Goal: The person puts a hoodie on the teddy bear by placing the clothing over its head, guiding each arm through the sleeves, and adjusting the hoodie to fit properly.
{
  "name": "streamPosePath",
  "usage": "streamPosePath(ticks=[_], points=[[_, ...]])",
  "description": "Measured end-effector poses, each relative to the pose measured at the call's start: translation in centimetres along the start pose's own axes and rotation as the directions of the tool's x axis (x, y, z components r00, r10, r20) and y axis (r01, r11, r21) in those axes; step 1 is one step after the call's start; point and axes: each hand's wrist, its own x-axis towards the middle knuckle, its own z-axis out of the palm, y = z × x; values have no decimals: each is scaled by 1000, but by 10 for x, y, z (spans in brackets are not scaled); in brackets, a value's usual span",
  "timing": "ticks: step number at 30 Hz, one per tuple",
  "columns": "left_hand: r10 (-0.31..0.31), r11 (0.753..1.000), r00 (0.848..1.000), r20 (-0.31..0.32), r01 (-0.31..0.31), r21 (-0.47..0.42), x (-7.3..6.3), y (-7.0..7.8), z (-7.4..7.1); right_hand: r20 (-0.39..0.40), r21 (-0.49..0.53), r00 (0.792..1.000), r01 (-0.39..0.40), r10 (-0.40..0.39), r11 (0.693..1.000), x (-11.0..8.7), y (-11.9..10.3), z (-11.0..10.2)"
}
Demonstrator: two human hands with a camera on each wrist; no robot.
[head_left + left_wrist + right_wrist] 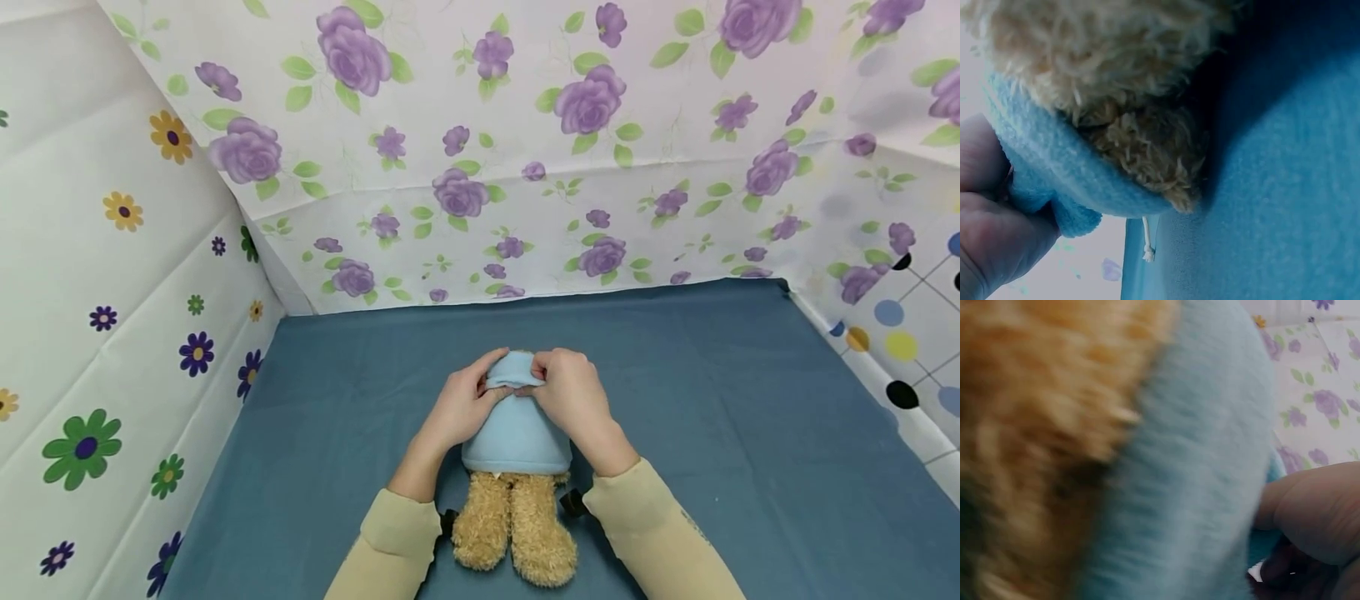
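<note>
A plush toy with curly tan fur [543, 546] lies on the table, its two legs toward me. Light blue fleece clothing [517, 442] covers its body, and a folded flap [514, 368] of the same fleece lies at the top end. My left hand [465, 404] pinches the left side of that flap between thumb and fingers. On the flap's right side, my right hand [572, 392] grips the fleece the same way. The toy's head is hidden. A white knotted cord [1148, 247] hangs below the fleece in the left wrist view.
Blue cloth [712, 417] covers the table. Behind it hangs a white sheet with purple roses [588, 100]. A flower-patterned sheet [82, 446] stands at the left, and a dotted one [903, 346] at the right.
</note>
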Motion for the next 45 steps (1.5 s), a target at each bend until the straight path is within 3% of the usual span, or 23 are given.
streamPosePath(ticks=[5,8,16,21,25,32,38,42,45], points=[[-52,998,999,8,52,-32,0,-3,-3,-124,-18,990,62,-64,998,-1,-5,9],[-66,997,998,1,66,-32,0,-4,-3,-144,-16,988,62,-64,998,-1,-5,9],[-70,997,997,-23,70,20,4,-4,2,-19,19,996,-82,82,996,-2,-1,1],[-51,998,997,-50,52,32,3,-2,4,27,-7,996,-87,87,996,-2,-2,-2],[-31,999,997,-70,34,41,2,0,5,17,-41,997,-79,80,996,-2,-2,-2],[-36,998,994,-105,40,38,1,0,7,40,18,996,-79,78,997,-3,-1,-1],[0,1000,994,-111,3,28,1,1,6,89,38,991,-109,105,993,-1,0,-4],[25,999,993,-111,-21,36,3,-2,6,181,103,975,-146,126,984,3,8,-8],[-10,1000,995,-103,11,4,4,-5,5,265,163,950,-212,164,964,6,17,-11]])
